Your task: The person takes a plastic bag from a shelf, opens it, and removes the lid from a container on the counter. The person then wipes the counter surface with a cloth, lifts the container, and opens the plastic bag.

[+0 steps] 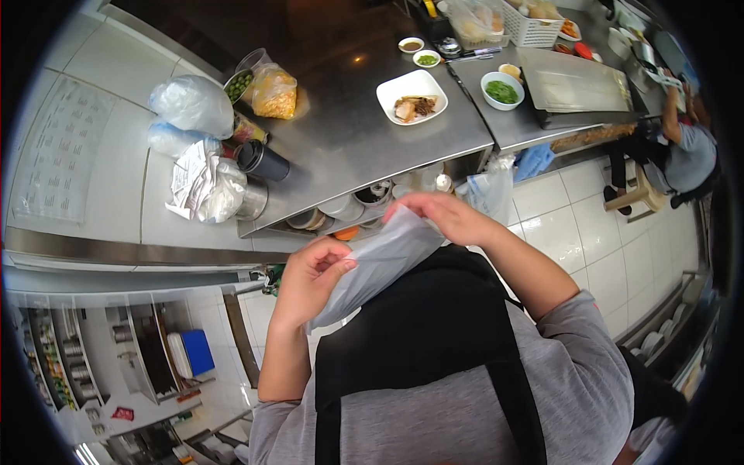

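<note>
A thin, whitish plastic bag (380,267) stretches between my two hands in front of the black apron. My left hand (314,275) pinches one side of its upper edge, fingers curled against the thumb. At the other side, my right hand (446,217) grips the edge, its fingertips partly hidden by the plastic. Beyond the hands, on the steel counter, is a white square dish (385,93) holding pieces of pale and brown food. Small bowls of brown sauce (411,45) and chopped greens (426,58) stand behind it.
At left stand a dark tumbler (263,160), a bag of yellow corn-like pieces (275,97) and stuffed plastic bags (192,105). A bowl of greens (502,91) sits right, beside a steel-lidded unit (573,81). Another person (686,151) sits on a stool at far right.
</note>
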Demonstrator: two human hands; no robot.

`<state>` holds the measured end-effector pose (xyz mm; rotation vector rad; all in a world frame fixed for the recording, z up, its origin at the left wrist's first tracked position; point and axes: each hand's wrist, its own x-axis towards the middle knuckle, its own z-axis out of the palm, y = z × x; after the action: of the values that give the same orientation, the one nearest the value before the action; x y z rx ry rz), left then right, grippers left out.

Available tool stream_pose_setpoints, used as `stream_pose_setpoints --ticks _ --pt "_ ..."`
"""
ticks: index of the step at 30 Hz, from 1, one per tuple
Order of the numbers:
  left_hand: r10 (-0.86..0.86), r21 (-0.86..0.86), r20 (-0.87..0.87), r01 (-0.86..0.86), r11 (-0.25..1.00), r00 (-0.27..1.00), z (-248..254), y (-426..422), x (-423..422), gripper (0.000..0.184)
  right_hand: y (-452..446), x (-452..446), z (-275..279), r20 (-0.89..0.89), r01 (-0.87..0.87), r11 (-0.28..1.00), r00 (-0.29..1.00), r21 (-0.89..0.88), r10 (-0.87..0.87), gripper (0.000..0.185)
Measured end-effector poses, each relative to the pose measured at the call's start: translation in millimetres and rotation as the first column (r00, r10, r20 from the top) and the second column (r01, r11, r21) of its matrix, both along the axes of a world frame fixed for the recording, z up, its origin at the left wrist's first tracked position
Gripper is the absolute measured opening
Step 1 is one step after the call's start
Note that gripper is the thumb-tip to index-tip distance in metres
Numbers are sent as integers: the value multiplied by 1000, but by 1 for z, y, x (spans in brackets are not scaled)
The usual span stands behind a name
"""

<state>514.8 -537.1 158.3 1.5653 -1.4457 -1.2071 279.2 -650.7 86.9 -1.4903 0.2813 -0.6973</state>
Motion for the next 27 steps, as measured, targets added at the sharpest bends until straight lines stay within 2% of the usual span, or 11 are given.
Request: stream_pose_setpoints --ticks 2,4,5,7,8,10,12,14,19,22,27 --pt "-4 -16 -41 4 1000 999 0 9 9 4 26 -12 7 81 12 1000 997 5 -12 28" --pt "-23 -17 -31 23 1000 999 0 16 12 7 53 -18 13 -164 73 969 980 -234 -114 22" --pt "-38 -22 -37 37 999 999 1 16 10 7 65 -19 12 -170 86 967 977 -239 -129 22" --pt "-227 -95 199 250 964 953 7 15 0 15 85 -23 6 -219 278 947 926 -160 -309 16" --pt "-243 -102 190 265 959 951 9 15 -7 15 92 -24 6 -227 293 941 918 -167 -326 16" --pt "-184 -337 628 478 811 756 12 13 -26 27 104 -22 9 -222 441 890 862 -114 -455 15" --pt "-273 -323 601 541 777 751 16 14 -44 35 110 -26 7 -236 471 870 838 -144 -492 12" --pt "-408 -184 473 541 821 781 17 14 -63 32 110 -32 4 -90 405 883 896 -236 -435 10" --pt "-306 -275 456 460 844 835 -1 -6 -88 10 90 -54 2 -97 404 913 908 -47 -407 9" --pt "-260 -275 414 392 878 873 -6 -28 -101 8 60 -76 -16 -137 363 926 917 -98 -374 10" --pt "-252 -111 324 302 947 912 -14 -84 -142 9 0 -122 -36 -194 282 959 942 16 -273 13"
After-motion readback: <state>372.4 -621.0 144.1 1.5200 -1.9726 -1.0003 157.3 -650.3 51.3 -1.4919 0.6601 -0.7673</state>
